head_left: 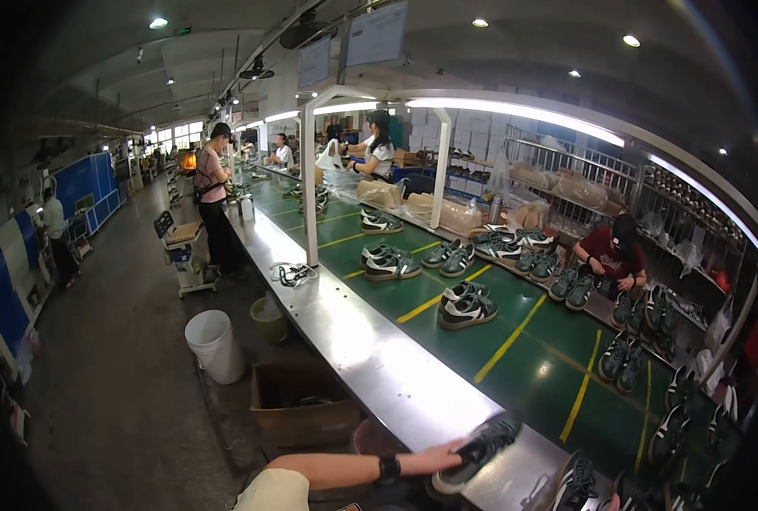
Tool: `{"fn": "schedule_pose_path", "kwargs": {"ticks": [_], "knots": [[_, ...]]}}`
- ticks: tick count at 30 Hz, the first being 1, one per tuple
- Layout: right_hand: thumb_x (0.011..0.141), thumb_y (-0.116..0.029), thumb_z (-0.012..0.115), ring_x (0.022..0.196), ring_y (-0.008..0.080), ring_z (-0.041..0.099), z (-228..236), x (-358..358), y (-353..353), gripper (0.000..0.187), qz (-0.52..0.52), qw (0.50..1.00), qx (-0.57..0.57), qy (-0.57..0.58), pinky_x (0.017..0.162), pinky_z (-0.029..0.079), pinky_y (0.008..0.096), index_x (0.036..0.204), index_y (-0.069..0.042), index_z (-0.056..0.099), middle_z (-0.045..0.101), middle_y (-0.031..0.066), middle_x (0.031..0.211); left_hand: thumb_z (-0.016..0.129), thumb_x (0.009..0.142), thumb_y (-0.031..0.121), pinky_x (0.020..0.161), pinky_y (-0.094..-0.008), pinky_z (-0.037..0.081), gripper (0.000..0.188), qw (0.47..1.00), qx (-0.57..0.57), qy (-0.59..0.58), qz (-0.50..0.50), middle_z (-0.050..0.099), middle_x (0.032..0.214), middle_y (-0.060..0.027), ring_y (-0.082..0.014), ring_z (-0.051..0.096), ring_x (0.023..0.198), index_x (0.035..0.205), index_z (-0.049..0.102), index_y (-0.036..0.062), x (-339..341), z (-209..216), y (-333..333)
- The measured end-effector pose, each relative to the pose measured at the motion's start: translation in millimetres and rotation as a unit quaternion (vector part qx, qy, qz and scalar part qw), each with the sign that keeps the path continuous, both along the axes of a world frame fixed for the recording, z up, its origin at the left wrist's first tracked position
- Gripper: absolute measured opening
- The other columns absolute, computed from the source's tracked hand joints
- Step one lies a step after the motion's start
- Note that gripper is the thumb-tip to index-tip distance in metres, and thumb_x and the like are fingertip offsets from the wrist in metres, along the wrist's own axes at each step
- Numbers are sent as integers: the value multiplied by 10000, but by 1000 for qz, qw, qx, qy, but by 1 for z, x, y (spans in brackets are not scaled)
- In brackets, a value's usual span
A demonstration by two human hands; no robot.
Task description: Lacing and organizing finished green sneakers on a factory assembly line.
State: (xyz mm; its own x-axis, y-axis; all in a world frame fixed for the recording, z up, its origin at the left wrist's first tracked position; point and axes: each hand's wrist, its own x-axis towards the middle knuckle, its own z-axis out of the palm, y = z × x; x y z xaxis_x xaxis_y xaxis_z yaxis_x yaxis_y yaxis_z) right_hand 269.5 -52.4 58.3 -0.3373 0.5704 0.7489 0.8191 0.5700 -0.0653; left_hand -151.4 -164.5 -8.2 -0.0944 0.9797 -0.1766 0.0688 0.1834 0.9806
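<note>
My left hand (pixel 434 460) reaches in from the lower edge, with a black band on its wrist. Its fingers are closed on a dark green sneaker (pixel 484 451) with a pale sole, tilted over the steel edge of the bench and slightly blurred. Close by on the right, another dark sneaker (pixel 575 484) with white stripes stands near the lower edge. My right hand is out of view.
A green conveyor belt (pixel 515 383) with yellow lines carries several pairs of sneakers (pixel 468 307). White laces (pixel 292 273) lie on the steel ledge (pixel 353 341). Below stand a white bucket (pixel 215 345) and a cardboard box (pixel 302 422). A co-worker (pixel 613 255) sits across the belt.
</note>
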Motion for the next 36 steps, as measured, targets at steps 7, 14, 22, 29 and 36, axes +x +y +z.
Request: {"fn": "schedule_pose_path", "kwargs": {"ticks": [7, 14, 22, 29, 36], "knots": [[791, -101, 572, 694, 188, 592, -108, 78, 72, 235, 92, 818, -534, 193, 603, 491, 344, 1011, -27, 610, 629, 71, 812, 519, 743, 92, 831, -477, 466, 326, 908, 45, 410, 69, 624, 966, -225, -405, 587, 940, 1062, 539, 27, -7, 56, 73], [686, -309, 641, 888, 360, 641, -39, -59, 39, 607, -68, 845, -526, 70, 762, 501, 443, 1190, -5, 490, 655, 219, 946, 707, 787, 267, 983, -397, 400, 734, 956, 152, 236, -83, 460, 1305, -243, -362, 469, 1198, 1352, 343, -29, 80, 41, 22], [780, -219, 499, 826, 438, 614, -57, -94, -115, 460, -130, 836, -513, 147, 757, 477, 508, 1196, -22, 496, 633, 265, 872, 781, 684, 342, 965, -382, 417, 1092, 990, -68, 64, -110, 313, 1419, -293, -337, 449, 1235, 1448, 90, -21, 140, 28, -22], [829, -281, 552, 694, 432, 604, -66, -127, -272, 469, 21, 847, -489, 209, 611, 467, 507, 1128, 74, 482, 606, 262, 717, 608, 680, 46, 939, -349, 440, 483, 975, -18, 110, -192, 609, 1124, -146, -260, 578, 1088, 1161, 571, 24, 122, 5, -141], [809, -220, 542, 633, 351, 626, -77, -116, -279, 532, 33, 811, -582, 42, 578, 495, 447, 1231, 60, 379, 627, 202, 700, 622, 671, 117, 941, -360, 432, 606, 974, -97, 102, -179, 576, 1140, -195, -282, 568, 1065, 1241, 464, -14, 119, -39, -158]]}}
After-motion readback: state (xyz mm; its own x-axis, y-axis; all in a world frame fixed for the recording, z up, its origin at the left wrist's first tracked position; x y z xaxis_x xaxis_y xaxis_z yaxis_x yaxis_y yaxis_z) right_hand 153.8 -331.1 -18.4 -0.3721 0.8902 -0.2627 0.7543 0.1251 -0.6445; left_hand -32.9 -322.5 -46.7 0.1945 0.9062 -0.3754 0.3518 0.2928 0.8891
